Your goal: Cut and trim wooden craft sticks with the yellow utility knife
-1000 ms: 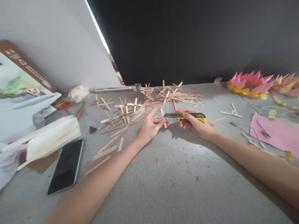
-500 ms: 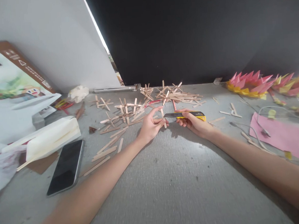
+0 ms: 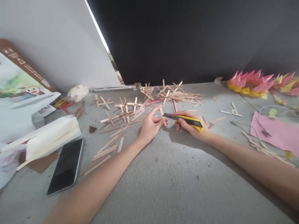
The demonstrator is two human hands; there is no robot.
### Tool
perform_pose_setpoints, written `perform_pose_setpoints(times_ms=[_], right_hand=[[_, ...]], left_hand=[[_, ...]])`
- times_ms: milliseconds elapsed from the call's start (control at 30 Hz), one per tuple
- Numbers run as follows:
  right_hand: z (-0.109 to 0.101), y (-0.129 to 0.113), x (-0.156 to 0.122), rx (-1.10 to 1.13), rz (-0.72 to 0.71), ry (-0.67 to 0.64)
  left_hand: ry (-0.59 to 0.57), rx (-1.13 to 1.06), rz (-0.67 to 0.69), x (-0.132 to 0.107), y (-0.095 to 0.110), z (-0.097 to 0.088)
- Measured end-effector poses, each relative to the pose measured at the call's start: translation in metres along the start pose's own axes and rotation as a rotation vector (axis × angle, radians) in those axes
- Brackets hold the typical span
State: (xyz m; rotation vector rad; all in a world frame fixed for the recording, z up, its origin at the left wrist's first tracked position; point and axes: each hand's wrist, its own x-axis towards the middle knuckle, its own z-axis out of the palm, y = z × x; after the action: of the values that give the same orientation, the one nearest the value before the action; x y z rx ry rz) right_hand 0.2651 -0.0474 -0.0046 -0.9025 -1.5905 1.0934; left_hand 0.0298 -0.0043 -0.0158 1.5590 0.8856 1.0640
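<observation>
Mid-frame, the left hand (image 3: pixel 150 125) has its grip pinching a stick (image 3: pixel 161 111); just right, the right hand's (image 3: pixel 198 125) grip wraps a cutter (image 3: pixel 191 121), tip at the stick, contact unclear. Left on the worktop (image 3: pixel 154 186) lies a phone (image 3: pixel 65 167).

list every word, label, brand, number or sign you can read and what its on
Nothing reads clearly.
Printed package: small characters and signs, too blurred.
White piece beside the plastic bag: a dark mark, too unclear.
Utility knife: no legible lettering.
</observation>
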Motion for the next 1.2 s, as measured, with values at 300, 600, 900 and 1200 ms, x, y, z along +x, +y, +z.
perform_pose_setpoints(times_ms=[300,600,900,1200], right_hand=[[0.001,0.002,-0.001,-0.089,-0.037,-0.010],[0.002,0.000,-0.002,-0.079,-0.034,-0.030],[0.004,0.006,-0.007,-0.082,-0.077,0.037],[0.005,0.010,-0.006,-0.097,-0.107,0.025]], left_hand=[[0.043,0.117,0.037,-0.001,0.000,0.002],[0.053,0.170,0.055,-0.003,0.002,0.002],[0.032,0.087,0.091,-0.004,0.004,0.008],[-0.071,-0.052,0.023,-0.003,0.006,0.006]])
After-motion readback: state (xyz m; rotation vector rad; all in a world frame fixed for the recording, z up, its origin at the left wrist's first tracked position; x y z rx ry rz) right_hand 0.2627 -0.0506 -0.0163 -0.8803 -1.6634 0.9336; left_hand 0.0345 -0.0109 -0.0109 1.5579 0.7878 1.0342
